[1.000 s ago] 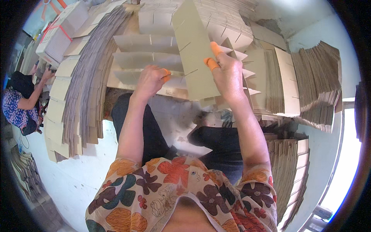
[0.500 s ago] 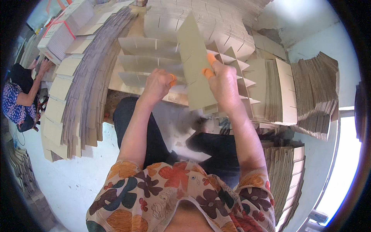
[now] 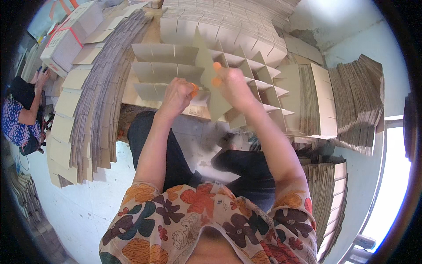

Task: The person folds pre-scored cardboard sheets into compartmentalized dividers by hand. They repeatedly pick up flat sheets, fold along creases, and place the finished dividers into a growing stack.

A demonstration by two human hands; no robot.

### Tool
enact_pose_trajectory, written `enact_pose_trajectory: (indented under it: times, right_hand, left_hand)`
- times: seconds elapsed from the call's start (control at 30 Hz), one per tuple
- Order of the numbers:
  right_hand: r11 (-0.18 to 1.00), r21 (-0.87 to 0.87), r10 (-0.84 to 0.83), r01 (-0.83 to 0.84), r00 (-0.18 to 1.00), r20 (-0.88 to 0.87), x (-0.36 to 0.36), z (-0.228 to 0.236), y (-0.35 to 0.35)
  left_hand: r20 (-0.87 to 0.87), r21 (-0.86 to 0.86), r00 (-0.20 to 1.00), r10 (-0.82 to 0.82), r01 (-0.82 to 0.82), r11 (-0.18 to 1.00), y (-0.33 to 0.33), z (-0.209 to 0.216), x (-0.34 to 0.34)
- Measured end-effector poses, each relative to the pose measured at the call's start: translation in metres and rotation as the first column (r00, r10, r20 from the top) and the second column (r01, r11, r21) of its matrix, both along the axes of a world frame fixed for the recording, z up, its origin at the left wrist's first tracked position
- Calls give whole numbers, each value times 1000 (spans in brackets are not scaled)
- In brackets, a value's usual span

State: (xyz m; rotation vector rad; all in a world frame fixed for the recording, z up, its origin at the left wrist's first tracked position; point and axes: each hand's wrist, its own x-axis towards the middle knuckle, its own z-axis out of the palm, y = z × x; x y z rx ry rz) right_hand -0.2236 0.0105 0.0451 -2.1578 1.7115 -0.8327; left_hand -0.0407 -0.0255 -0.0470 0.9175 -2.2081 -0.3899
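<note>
A cardboard divider grid (image 3: 257, 83) of slotted strips stands in front of me, with crossed strips on its right half. Three long strips (image 3: 165, 70) run out to the left without cross-pieces. My right hand (image 3: 235, 88), with orange finger covers, grips an upright cardboard strip (image 3: 203, 66) that is slanted across the long ones. Its lower end reaches past the nearest long strip. My left hand (image 3: 176, 97) is closed at the nearest long strip and seems to pinch it; an orange cover shows on a fingertip.
Behind the grid lies a wide stack of slotted cardboard (image 3: 220, 33). More stacks stand at the left (image 3: 101, 88), right (image 3: 307, 97) and far right (image 3: 358, 97). At the far left another person (image 3: 22, 114) sits near a white box with red straps (image 3: 68, 39).
My right hand has moved left and slightly up, bringing the upright strip down and left among the long strips. My left hand has stayed nearly in place.
</note>
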Motion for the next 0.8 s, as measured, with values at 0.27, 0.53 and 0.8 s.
enact_pose_trajectory:
  times: [0.27,0.53,0.8]
  right_hand:
    - [969,241,-2,58,974,-226,-1,-13,11]
    - [727,-428,-663,536,389,-640,-195,2,76]
    - [568,17,-573,823,410,-710,-305,37,151]
  left_hand:
    - [8,-12,999,-51,51,999,-3,3,-3]
    - [-12,1,999,-38,38,999,1,9,-7]
    - [30,-64,1000,7,-6,998,4,13,1]
